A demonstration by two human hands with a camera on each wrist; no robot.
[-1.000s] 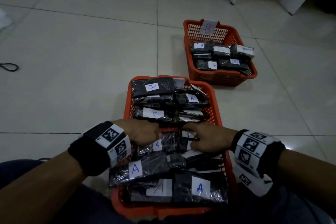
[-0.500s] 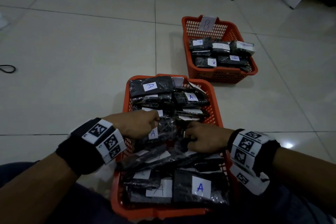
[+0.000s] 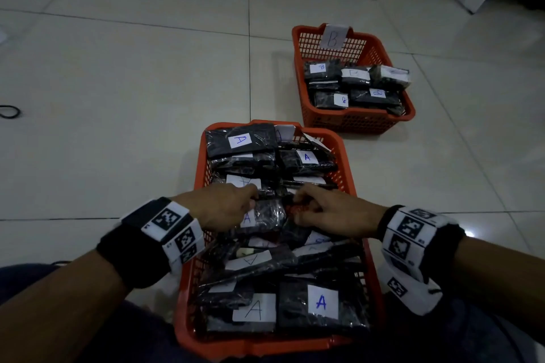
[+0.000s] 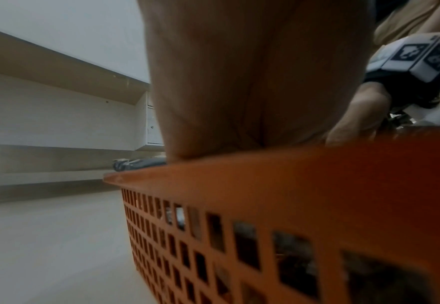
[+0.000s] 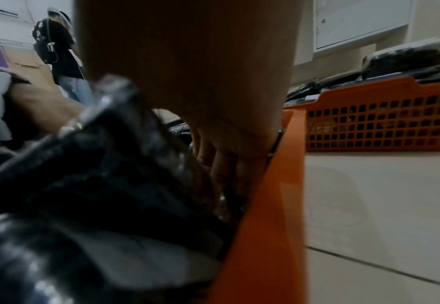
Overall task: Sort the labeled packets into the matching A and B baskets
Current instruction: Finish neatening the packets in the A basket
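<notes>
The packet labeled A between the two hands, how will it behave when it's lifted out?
The packet probably flexes rather than staying stiff: its wrap is wrinkled. The glossy film suggests it may slip, so the left hand and right hand should pinch firmly. Neighbouring packets overlap it and may shift.

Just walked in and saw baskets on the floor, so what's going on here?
A person is sorting black labeled packets between two orange baskets on the tiled floor. Both hands are down in the near basket, which is piled with packets marked A. The left hand grips an A packet in the middle of the pile, and the right hand digs in beside it, fingers curled among the packets. The far basket, tagged B, holds a few B packets.
</notes>
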